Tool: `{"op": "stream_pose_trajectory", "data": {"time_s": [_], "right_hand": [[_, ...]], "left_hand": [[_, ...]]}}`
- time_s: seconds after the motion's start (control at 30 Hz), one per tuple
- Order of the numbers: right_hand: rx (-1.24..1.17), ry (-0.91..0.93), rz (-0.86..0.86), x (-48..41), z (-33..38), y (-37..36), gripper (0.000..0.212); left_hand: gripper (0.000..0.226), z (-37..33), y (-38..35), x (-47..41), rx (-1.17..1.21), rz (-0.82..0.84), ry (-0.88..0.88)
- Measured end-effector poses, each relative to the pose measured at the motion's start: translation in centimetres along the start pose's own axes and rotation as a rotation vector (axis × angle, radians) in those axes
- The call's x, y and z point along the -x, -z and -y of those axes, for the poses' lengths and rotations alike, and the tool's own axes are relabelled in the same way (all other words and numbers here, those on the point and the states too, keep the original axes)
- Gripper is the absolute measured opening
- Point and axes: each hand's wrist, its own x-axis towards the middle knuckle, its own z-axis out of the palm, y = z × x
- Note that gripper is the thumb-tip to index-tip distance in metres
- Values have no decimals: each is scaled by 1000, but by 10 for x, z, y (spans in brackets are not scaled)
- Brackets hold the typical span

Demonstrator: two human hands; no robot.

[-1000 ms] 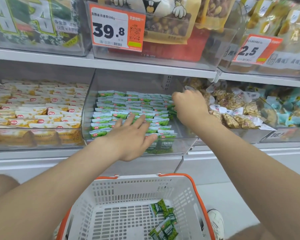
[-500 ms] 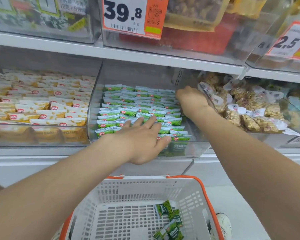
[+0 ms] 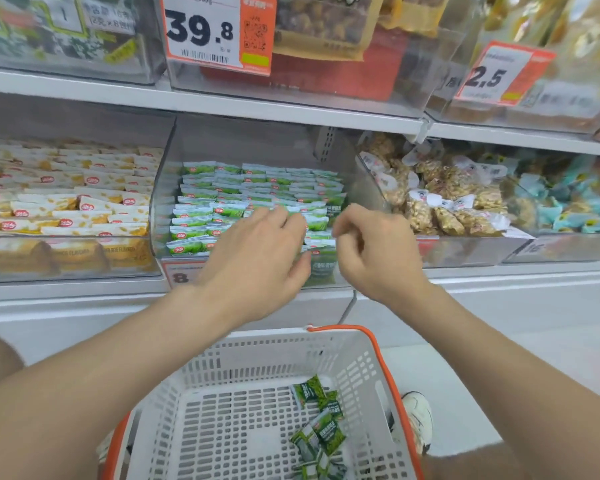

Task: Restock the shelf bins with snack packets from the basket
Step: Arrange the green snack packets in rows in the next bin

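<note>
Laying L hand [image 3: 257, 252] palm-down, fingers straight, on green packets [image 3: 201, 216] at front edge of middle bin [image 3: 163, 192]. Holding R hand [image 3: 373, 252] beside it, fingers curling in, gripping nothing.

You see a clear glossy plastic bin [image 3: 160, 216] of shiny film packets [image 3: 194, 216], a matt white perforated plastic basket [image 3: 243, 362] with an orange rim, and paper price tags [image 3: 219, 32].

Left hand [image 3: 257, 254], right hand [image 3: 374, 252] above packets [image 3: 201, 211]
</note>
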Motion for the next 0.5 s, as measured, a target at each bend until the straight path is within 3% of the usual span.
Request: {"op": "stream_pose_trajectory", "data": {"time_s": [0.1,0.2,0.3,0.4,0.5], "right_hand": [[-38,17,272,52,-3,-3,25],[95,-38,686,93,-21,-33,34],[215,-62,1016,130,-43,-75,29],[285,-115,1215,162,-67,-117,33],[293,-203,1272,189,-85,-155,37]], "left_hand": [[23,-22,-3,19,59,188,-50],[18,-39,-25,33,-10,484,-143],[8,-50,-46,40,-52,730,-258],[17,-52,-71,46,-124,851,-347],[17,-48,-93,49,-178,967,-355]]}}
